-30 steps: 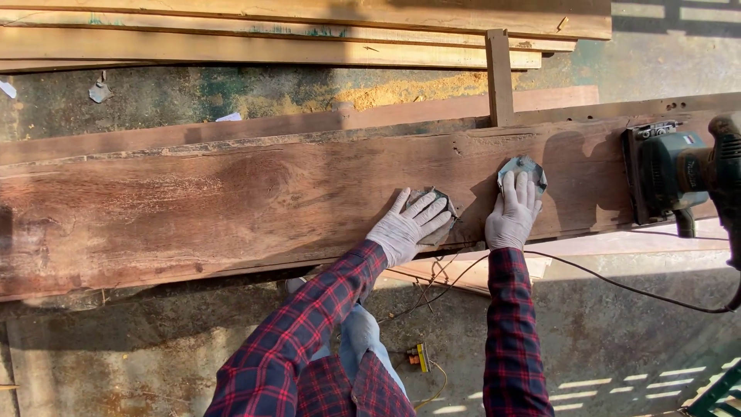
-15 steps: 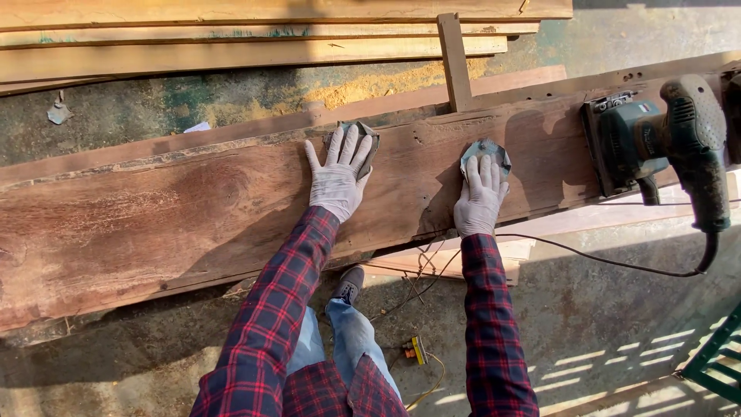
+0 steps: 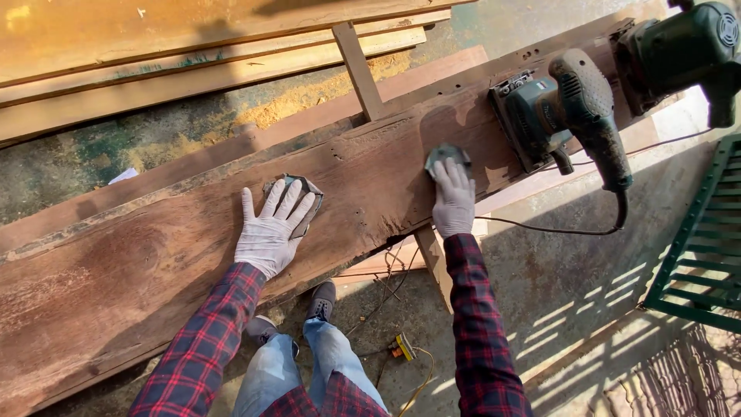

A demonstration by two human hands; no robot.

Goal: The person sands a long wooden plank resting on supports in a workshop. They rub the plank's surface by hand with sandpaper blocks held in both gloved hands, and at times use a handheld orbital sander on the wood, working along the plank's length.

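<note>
A long reddish plank (image 3: 154,262) is laid slantwise across the view, over concrete floor (image 3: 571,286). Paler boards (image 3: 193,77) are stacked beyond it. Two green sanders (image 3: 571,108) are set on the plank's right end. The left hand (image 3: 272,228), gloved, is pressed flat with fingers spread on a grey sanding sheet (image 3: 307,193), its grip released. The right hand (image 3: 453,197) is laid over a second sheet (image 3: 446,154) mid-plank, fingers flat rather than clenched.

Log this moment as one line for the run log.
left hand: flat on sandpaper sheet | right hand: pressing sandpaper pad | both on wooden plank | electric sander: idle on plank
</note>
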